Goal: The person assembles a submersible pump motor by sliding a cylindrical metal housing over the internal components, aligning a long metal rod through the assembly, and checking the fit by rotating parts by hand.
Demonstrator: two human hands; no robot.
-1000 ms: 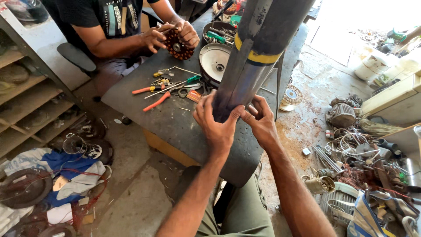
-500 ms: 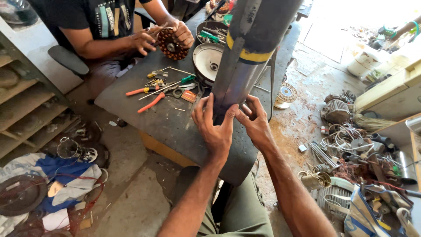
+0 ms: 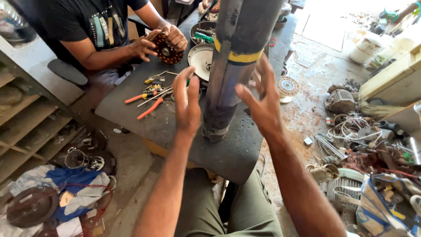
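Tall grey cylinder (image 3: 228,79) with yellow band stood upright on dark worktable (image 3: 175,127), base near front edge. Left hand (image 3: 187,101) raised just left of cylinder, palm turned toward it, fingers spread and straight; nothing held, no contact seen. Right hand (image 3: 262,101) raised just right of cylinder, fingers splayed, empty, clear of surface. Both forearms extended forward from below. Orange-handled pliers (image 3: 151,107) noted on table to left. Across table, second person's hands (image 3: 160,41) closed around round copper-wound motor part (image 3: 167,49).
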